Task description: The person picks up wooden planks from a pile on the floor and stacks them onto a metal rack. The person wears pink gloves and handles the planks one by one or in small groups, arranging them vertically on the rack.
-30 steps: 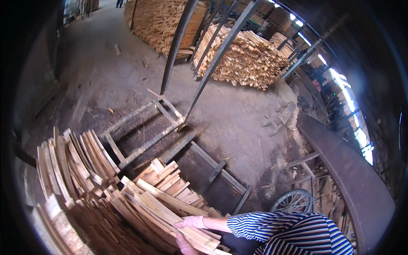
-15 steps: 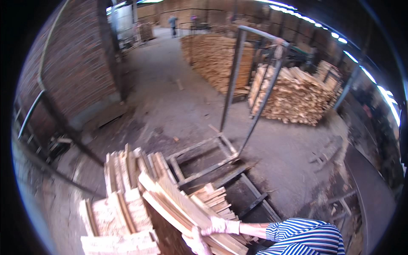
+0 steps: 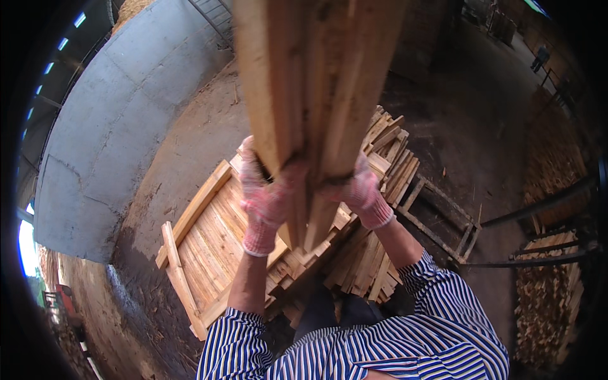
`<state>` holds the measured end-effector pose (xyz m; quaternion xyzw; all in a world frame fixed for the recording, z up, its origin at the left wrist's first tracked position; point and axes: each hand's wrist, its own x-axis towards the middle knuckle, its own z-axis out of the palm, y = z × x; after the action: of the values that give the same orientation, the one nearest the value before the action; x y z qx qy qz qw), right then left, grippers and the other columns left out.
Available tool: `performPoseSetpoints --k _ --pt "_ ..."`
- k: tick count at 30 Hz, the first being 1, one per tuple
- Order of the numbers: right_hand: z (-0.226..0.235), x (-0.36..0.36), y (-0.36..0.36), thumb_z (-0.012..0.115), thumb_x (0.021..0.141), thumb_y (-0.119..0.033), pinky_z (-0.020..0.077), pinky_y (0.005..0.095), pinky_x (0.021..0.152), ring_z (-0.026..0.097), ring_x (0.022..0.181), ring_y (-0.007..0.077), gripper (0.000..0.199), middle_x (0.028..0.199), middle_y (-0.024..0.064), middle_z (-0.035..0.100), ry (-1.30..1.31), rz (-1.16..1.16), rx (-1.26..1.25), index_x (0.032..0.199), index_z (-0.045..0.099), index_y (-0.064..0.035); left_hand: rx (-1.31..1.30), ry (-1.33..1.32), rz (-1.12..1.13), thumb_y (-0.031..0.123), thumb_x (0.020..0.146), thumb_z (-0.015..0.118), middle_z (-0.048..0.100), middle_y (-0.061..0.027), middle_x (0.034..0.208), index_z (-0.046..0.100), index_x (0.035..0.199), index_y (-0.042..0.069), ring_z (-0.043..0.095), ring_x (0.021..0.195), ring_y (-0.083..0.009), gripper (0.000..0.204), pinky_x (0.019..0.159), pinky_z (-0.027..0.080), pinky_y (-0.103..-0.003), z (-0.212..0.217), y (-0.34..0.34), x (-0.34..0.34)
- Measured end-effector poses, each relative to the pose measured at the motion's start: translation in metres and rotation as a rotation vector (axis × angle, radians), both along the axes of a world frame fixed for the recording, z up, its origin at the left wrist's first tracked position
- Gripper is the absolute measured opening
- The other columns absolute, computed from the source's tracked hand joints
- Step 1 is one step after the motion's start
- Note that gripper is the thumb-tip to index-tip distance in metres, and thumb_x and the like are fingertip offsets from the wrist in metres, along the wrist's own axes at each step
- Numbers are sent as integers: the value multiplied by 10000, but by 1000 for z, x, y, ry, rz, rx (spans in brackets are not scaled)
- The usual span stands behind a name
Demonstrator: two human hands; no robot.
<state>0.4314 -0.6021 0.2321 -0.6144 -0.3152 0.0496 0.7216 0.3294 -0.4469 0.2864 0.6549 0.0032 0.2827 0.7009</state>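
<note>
A bundle of several long wooden boards (image 3: 316,82) rises in front of me, its far ends running out of the top of the view. My left hand (image 3: 263,202), in a pinkish-white knit glove, is closed round the bundle's left side. On the right side my right hand (image 3: 366,196), gloved alike, grips it too. Both hands are near the lower ends, and some fingers are hidden by the wood. Beneath lies a stack of boards (image 3: 212,237) with crosswise strips (image 3: 183,278) on top. Another pile of boards (image 3: 373,259) sits to its right, close to my legs.
A curved grey wall (image 3: 120,120) stands at the left. Right of the piles, a metal frame (image 3: 408,221) lies on the floor. More stacked wood (image 3: 544,304) is at the far right, with a person (image 3: 540,58) in the distance. A red machine (image 3: 66,301) shows at the left edge.
The bundle, earlier slanting low over the stacks, is now raised and stands before me. My hands have moved up and apart, one on each side. The view has turned.
</note>
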Motion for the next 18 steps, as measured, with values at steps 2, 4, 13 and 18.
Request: performPoseSetpoints --k 2,4,13,18 --pt "12 16 36 965 615 -222 564 331 929 661 1069 175 814 1185 66 692 -80 137 -2 1306 568 -53 180 51 104 125 767 797 666 -65 1070 543 1257 64 630 955 -165 555 823 551 -326 -15 43 22" --pt "3 20 65 981 612 -245 534 331 996 631 1137 173 919 1268 65 657 -15 291 -126 1382 513 -66 216 138 144 137 718 818 676 -59 1027 566 1210 54 639 913 -166 559 788 559 -339 -39 79 4" --pt "-96 71 174 907 753 -266 537 313 842 623 946 128 698 1074 33 688 232 442 124 1333 587 -47 -126 -33 172 287 893 741 635 -51 1159 549 1313 68 651 977 -177 511 786 564 -331 -152 182 49" --pt "-21 54 213 894 739 -420 497 328 941 593 1069 175 798 1143 79 661 285 676 30 1334 568 0 -354 -114 276 414 1044 541 534 -38 1462 448 1506 109 496 1346 -192 561 1136 415 -385 -182 279 16"
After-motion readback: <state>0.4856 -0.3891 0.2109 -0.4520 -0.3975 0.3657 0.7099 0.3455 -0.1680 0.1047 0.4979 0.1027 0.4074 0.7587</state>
